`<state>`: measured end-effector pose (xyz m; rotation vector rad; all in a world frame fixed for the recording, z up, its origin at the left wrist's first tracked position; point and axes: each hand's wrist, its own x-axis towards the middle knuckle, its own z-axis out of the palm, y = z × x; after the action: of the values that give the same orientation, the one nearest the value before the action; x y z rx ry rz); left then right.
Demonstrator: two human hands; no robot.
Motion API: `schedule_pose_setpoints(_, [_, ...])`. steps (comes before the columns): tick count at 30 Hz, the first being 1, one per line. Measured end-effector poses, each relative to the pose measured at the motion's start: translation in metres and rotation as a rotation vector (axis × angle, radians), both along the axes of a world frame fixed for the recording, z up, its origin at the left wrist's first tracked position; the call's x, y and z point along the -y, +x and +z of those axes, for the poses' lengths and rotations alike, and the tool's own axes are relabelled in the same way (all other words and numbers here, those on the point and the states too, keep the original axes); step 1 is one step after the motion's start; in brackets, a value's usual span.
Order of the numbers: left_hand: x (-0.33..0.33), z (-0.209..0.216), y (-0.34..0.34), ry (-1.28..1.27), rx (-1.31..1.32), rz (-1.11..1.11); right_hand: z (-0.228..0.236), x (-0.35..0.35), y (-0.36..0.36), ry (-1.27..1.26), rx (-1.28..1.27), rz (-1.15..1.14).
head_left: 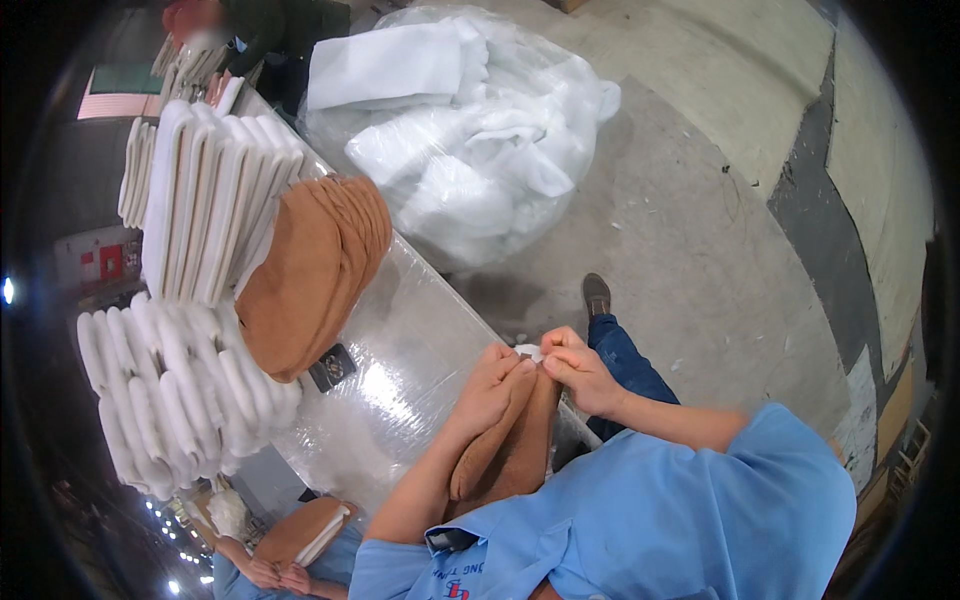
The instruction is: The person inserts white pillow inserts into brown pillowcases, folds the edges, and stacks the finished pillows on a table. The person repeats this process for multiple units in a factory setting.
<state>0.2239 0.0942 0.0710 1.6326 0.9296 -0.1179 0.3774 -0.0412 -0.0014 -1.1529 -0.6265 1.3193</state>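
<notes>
A brown fuzzy fabric piece (525,445) hangs folded against my front, at the edge of the table. My left hand (488,388) pinches its upper edge, fingers closed. Close beside it, my right hand (582,376) grips the same edge, thumb and fingers pressed together. Between the fingertips of both hands a small bit of white material (528,351) sticks out at the top of the brown piece. Whether that white bit is padding or lining I cannot tell. The rest of the piece drops down in front of my blue shirt.
On the plastic-covered table (400,345) are a stack of brown fabric pieces (318,270), folded white pads (205,200), more white pads (175,385) and a small dark box (333,368). A clear bag of white batting (470,150) lies beyond. A co-worker's hands (278,575) hold a brown piece, lower left.
</notes>
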Motion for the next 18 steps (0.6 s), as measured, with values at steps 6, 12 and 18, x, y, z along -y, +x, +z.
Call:
schedule_pose_setpoints(6, [-0.005, -0.029, -0.001, -0.273, -0.155, 0.112, -0.06, 0.007, -0.011, -0.121, 0.011, 0.149])
schedule_pose_setpoints(12, [-0.006, -0.101, -0.016, -0.7, -0.119, 0.319, -0.076, -0.007, -0.013, -0.321, -0.011, 0.196])
schedule_pose_setpoints(18, [0.065, -0.105, -0.024, 0.171, 0.18, 0.138, -0.046, 0.049, -0.007, -0.371, -0.075, 0.166])
